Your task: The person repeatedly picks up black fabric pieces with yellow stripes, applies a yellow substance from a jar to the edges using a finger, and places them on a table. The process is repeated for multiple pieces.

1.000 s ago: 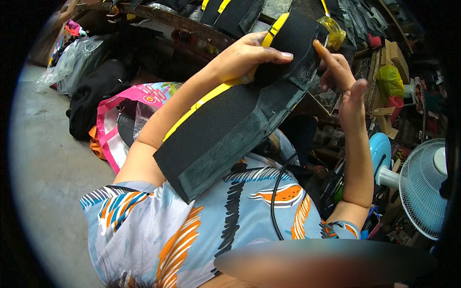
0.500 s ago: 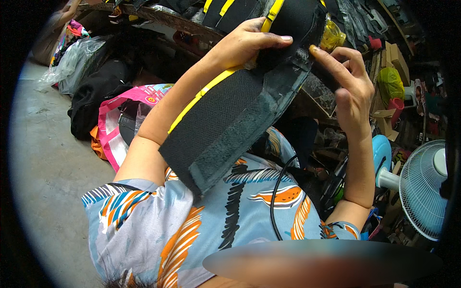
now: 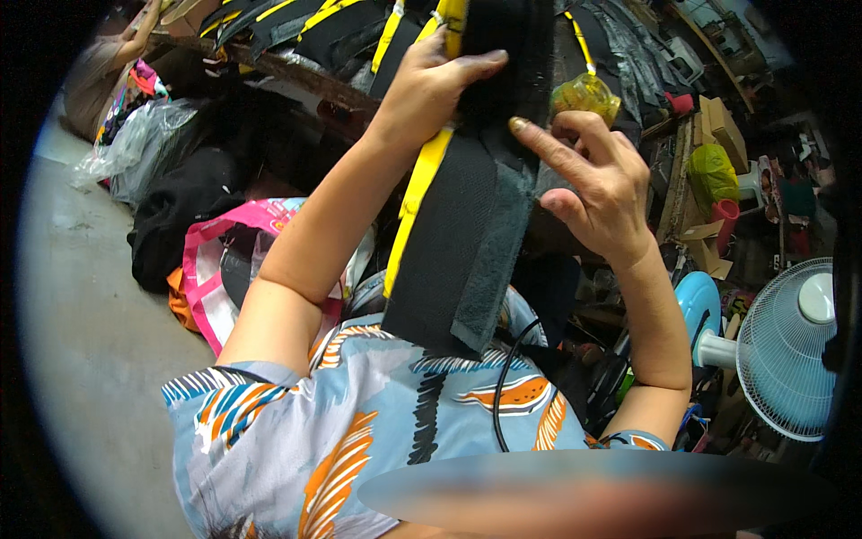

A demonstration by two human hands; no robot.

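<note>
My left hand [image 3: 433, 88] is closed on the yellow-trimmed edge of a long black fabric piece [image 3: 440, 242], thumb lying across its face. The piece hangs down toward my shirt, and a fuzzy grey strip [image 3: 498, 247] runs along its right side. To the right of it is my right hand [image 3: 593, 171], with index finger stretched out and its tip, stained yellowish, at the fabric's right edge. The other fingers are partly curled and the thumb stands apart. Behind that hand sits a clear container [image 3: 585, 97] with yellow contents.
More black pieces with yellow trim [image 3: 337, 36] lie along the wooden bench at the back. A white and blue fan [image 3: 786, 350] stands at right, near cardboard boxes [image 3: 723, 135]. A pink-edged bag [image 3: 206, 278] and dark cloth [image 3: 184, 207] lie at left. Another person's arm [image 3: 135, 40] shows far left.
The black piece has swung more upright and shifted, with both hands moving left. My right index fingertip has moved left along with the fabric's edge.
</note>
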